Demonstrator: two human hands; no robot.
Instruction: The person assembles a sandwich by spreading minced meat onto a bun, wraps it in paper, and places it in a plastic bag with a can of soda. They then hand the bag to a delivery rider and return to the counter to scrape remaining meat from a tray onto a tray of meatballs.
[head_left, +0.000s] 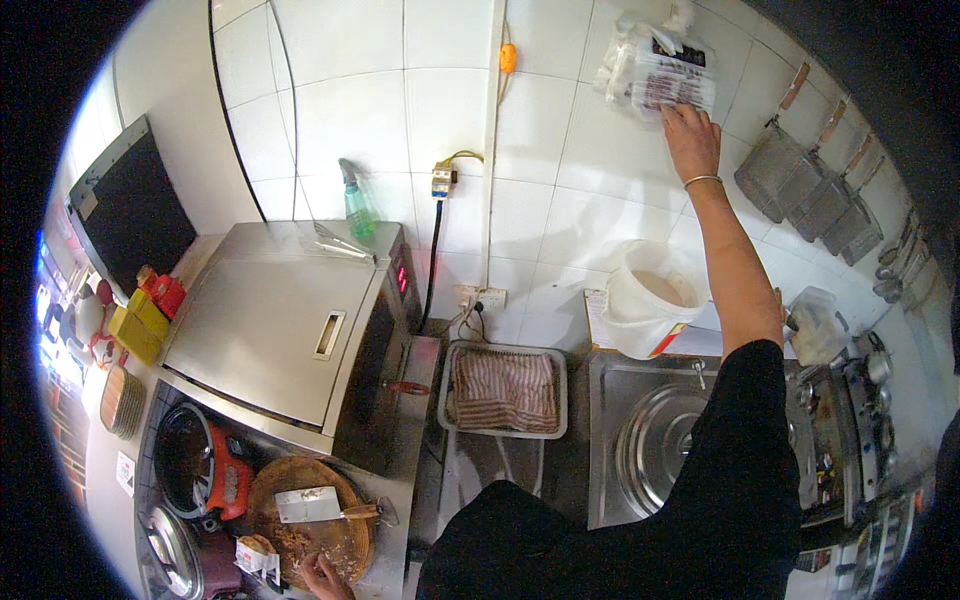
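Note:
My right hand (691, 139) is raised high against the tiled wall, its fingertips pinching the lower edge of a bundle of thin printed plastic bags (671, 82) that hangs there. Low in the picture, my left hand (326, 577) is partly cut off by the rim. It is over the front edge of a round wooden chopping board (262, 487), fingers apart, with nothing seen in it. A cleaver (307, 505) lies flat on the board above scattered chopped meat (296, 538). Just left of that hand, a filled flatbread in a paper sleeve (256, 556) rests at the board's edge.
An orange-red cooker (225, 469) and a lidded pot (172, 555) stand left of the board. Behind is a steel oven cabinet (270, 315) with a spray bottle (358, 206). A striped cloth (504, 391) fills a basket. A white bucket (649, 300) stands beneath my right arm; mesh strainers (806, 187) hang right.

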